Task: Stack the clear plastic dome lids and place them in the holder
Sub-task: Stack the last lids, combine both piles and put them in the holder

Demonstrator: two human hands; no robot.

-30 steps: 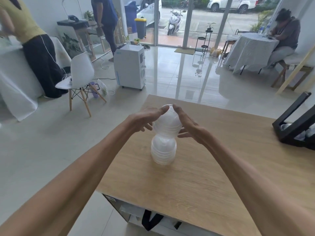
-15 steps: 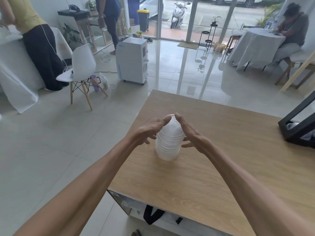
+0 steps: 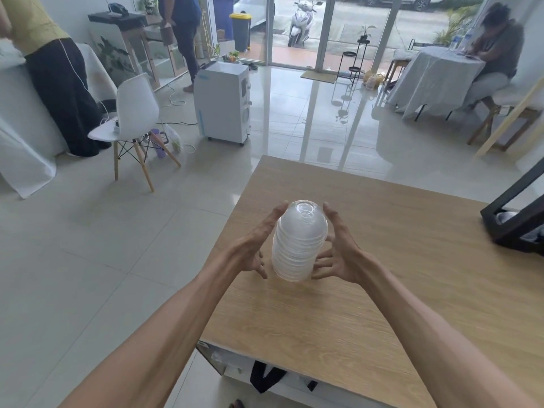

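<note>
clear ribbed lid stack (image 3: 299,242), light oak woodgrain table (image 3: 382,260), blk holder (image 3: 512,219)

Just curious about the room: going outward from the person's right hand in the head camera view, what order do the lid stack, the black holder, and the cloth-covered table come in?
1. Lid stack: touching the right hand, on its left.
2. Black holder: at the wooden table's right edge.
3. Cloth-covered table: far right, across the floor by the windows.
</note>
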